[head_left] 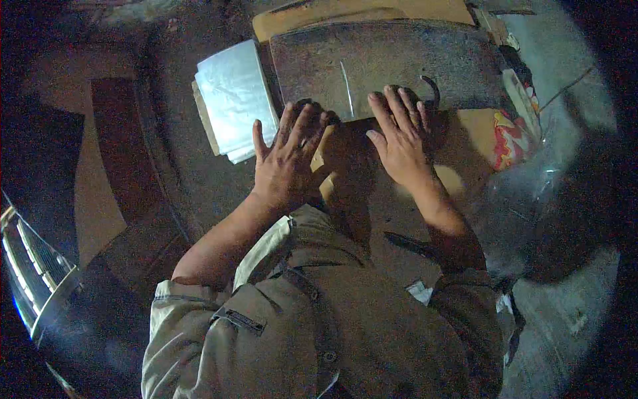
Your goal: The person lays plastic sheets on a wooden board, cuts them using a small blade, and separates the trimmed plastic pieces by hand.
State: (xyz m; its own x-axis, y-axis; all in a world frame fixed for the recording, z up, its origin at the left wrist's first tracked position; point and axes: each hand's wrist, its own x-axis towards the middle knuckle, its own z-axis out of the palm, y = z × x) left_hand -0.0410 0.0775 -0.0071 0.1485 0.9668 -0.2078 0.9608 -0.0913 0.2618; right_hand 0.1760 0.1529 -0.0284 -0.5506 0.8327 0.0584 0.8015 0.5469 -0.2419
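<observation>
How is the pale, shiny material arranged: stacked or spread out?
Stacked: the shiny material forms one pile, with overlapping layered edges showing.

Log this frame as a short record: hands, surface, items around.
left hand: open, fingers spread, at board's near edge
right hand: open, fingers spread, fingertips over board's near edge
board: dark, ahead of both hands
on board: thin white strip, dark curved piece
left of board: white sheets
right of right hand: red-yellow item, identity unclear
</observation>
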